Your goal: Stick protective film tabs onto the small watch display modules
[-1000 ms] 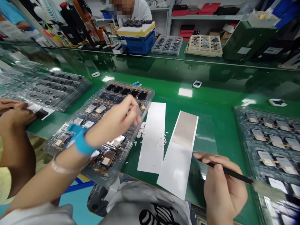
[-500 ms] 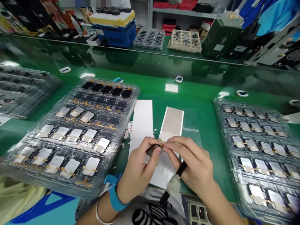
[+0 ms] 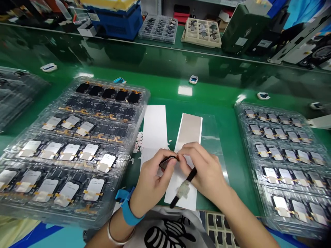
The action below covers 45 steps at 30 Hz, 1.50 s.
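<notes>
My left hand (image 3: pixel 152 182) is closed around a small dark display module (image 3: pixel 167 161), thumb on its near face and fingers behind it. The fingertips of my right hand (image 3: pixel 204 168) are pinched together at the module's right edge; what lies between them is hidden. Tucked in the same hand is a slim black tool (image 3: pixel 191 175), wrapped with a lump of whitish tape and slanting down to the left. Beneath both hands lie a white paper strip (image 3: pixel 155 127) and a grey-beige sheet with white borders (image 3: pixel 190 129).
A clear tray of modules (image 3: pixel 103 213) lies left, and another clear tray (image 3: pixel 245 155) lies right. Small paper scraps (image 3: pixel 138 143) are scattered beside the white strip. Along the back shelf stand a blue machine (image 3: pixel 116 24) and a beige tray (image 3: pixel 201 32). Below the table edge is a compartment tray (image 3: pixel 209 234).
The view has tilted downward. My right fingertips have closed in on the module's edge, and the yellowish strip seen there before is now covered. The black tool has swung slightly with the right hand.
</notes>
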Motion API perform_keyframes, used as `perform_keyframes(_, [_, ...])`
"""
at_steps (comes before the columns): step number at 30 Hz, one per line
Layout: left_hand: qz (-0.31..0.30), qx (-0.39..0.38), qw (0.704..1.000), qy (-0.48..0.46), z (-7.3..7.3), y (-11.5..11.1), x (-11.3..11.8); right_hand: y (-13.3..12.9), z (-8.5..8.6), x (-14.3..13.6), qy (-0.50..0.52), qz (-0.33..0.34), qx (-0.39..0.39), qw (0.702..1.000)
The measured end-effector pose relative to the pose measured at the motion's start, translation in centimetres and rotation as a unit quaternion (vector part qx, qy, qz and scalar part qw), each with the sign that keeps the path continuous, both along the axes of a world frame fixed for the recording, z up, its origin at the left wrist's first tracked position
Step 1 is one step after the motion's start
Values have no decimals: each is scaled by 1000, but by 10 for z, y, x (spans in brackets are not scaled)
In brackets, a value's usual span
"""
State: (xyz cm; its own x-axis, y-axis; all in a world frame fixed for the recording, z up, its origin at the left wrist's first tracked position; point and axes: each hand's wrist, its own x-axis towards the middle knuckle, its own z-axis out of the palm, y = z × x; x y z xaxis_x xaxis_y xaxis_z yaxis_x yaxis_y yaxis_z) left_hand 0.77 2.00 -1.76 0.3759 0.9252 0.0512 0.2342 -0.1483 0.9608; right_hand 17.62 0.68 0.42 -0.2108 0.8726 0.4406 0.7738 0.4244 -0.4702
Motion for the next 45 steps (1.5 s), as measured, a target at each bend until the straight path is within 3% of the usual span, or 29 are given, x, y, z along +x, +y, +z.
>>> perform_keyframes(4, [0, -53, 997, -55, -2, -3, -1, 22, 3, 5, 159, -16, -149, 976])
perform_keyframes(8, [31, -112, 987, -109, -4, -8, -1, 40, -7, 1, 208, -40, -241, 947])
perform_keyframes(10, [41, -127, 983, -128, -4, -9, -1, 42, -12, -1, 234, -19, -269, 934])
perform_keyframes(12, [43, -131, 981, -138, -4, -9, 0, 38, -14, -1, 294, 23, -313, 903])
perform_keyframes(14, [44, -124, 982, -134, -4, -7, 0, 33, -13, 0, 372, 57, -364, 852])
perform_keyframes(18, [51, -96, 988, -110, -3, -5, 1, 26, -11, 0, 477, 75, -418, 770])
perform_keyframes(24, [42, -115, 988, -94, -5, -5, 0, 26, -10, -3, 531, 82, -434, 723])
perform_keyframes(27, [29, -134, 985, -103, -6, -6, -1, 26, -12, -3, 512, 65, -440, 735])
perform_keyframes(34, [0, -177, 975, -134, -5, -6, -2, 19, -13, -3, 408, 13, -345, 845])
perform_keyframes(45, [7, -143, 984, -104, -10, -4, 0, 18, -14, -6, 383, 34, -315, 868])
